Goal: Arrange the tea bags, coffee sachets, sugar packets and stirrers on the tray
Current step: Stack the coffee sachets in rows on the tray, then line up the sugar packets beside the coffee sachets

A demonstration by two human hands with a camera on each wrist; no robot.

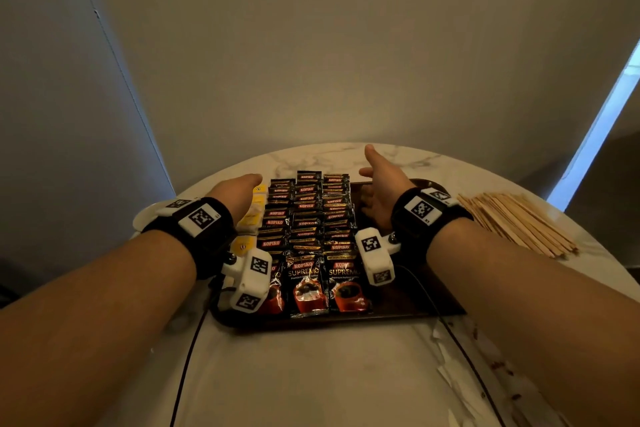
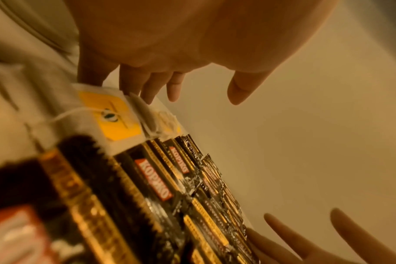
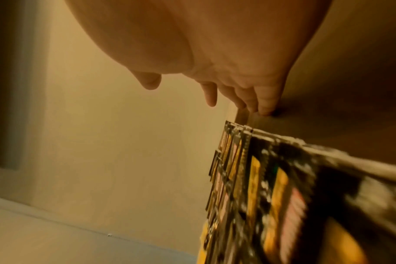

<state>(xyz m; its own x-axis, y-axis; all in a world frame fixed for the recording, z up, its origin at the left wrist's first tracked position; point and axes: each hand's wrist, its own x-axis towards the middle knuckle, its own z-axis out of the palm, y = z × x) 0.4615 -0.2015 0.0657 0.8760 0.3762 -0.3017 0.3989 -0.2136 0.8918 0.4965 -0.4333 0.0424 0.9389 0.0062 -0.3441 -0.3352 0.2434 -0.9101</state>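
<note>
A dark brown tray (image 1: 420, 302) lies on the round marble table. Black Kopiko coffee sachets (image 1: 308, 218) fill its middle in three overlapping rows. White tea bags with yellow tags (image 1: 254, 215) line the tray's left side. My left hand (image 1: 239, 192) is open, fingers straight, beside the tea bags (image 2: 111, 116), and its fingertips (image 2: 147, 92) touch the far one. My right hand (image 1: 377, 184) is open at the right of the sachet rows, thumb raised, fingers (image 3: 260, 103) pointing down onto the bare tray. The sachets' edges (image 3: 249, 178) show blurred in the right wrist view.
A heap of wooden stirrers (image 1: 516, 222) lies on the table (image 1: 311, 374) to the right of the tray. A white plate (image 1: 145, 218) shows behind my left wrist. White paper packets (image 1: 460, 371) lie at the near right. Two black cables (image 1: 187, 357) cross the near table.
</note>
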